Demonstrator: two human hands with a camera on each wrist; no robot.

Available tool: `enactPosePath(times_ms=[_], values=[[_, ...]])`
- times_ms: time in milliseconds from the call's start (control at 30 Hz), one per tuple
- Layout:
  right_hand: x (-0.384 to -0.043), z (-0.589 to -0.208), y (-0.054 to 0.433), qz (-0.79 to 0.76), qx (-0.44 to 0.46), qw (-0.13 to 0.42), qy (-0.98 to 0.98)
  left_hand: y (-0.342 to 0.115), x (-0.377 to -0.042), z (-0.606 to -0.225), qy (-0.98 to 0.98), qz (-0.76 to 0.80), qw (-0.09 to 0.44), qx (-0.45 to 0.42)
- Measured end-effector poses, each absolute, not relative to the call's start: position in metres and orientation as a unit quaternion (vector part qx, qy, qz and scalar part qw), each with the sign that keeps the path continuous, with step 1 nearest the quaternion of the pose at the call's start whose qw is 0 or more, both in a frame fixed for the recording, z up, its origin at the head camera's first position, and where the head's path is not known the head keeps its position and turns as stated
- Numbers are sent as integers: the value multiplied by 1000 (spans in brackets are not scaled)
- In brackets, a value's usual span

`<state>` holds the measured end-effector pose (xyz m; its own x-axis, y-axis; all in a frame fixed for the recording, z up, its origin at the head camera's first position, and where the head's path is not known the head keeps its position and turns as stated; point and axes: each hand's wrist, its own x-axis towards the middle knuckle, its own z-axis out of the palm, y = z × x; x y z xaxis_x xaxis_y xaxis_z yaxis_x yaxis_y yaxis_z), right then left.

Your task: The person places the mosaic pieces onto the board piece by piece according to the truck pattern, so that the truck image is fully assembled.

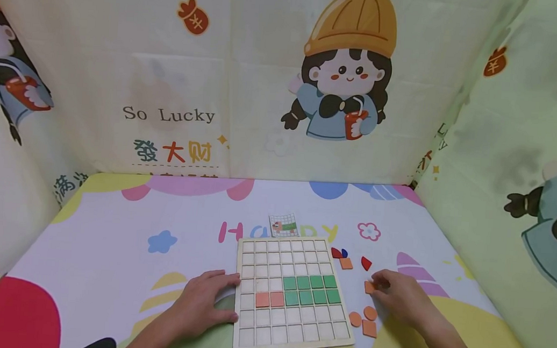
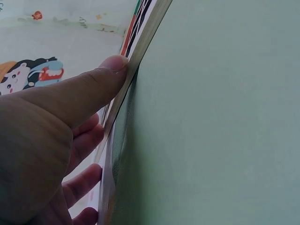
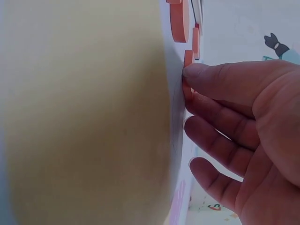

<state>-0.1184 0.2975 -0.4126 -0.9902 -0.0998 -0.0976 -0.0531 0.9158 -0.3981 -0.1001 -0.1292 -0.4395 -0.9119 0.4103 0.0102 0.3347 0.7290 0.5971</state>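
Note:
A wooden grid board (image 1: 274,257) with white squares lies on the table; several green square tiles (image 1: 304,282) and two salmon square tiles (image 1: 269,299) sit in its cells. My left hand (image 1: 201,302) is at the board's left edge, its thumb (image 2: 101,79) and fingertips touching the side, fingers mostly straight. To the right of the board, my right hand (image 1: 403,296) pinches an orange square tile (image 1: 369,287) between thumb and index finger, close over the tabletop. In the right wrist view its other fingers (image 3: 220,140) are spread and loosely bent.
Behind the board lies a small picture card (image 1: 283,226) with a grid drawing. Right of the board are loose orange pieces, round (image 1: 355,319) and square (image 1: 369,328), plus dark red pieces (image 1: 366,264) and a blue one (image 1: 344,253). Printed cloth walls (image 1: 260,86) enclose the table.

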Motion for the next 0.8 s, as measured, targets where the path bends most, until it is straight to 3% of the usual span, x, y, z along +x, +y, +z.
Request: enactPosePath(times_ms=[500, 800], values=[[-120, -410, 292, -143, -61, 55, 986, -131, -100, -441, 926, 311, 51, 208], [-121, -410, 291, -188, -63, 35, 980, -130, -100, -441, 926, 310, 50, 208]])
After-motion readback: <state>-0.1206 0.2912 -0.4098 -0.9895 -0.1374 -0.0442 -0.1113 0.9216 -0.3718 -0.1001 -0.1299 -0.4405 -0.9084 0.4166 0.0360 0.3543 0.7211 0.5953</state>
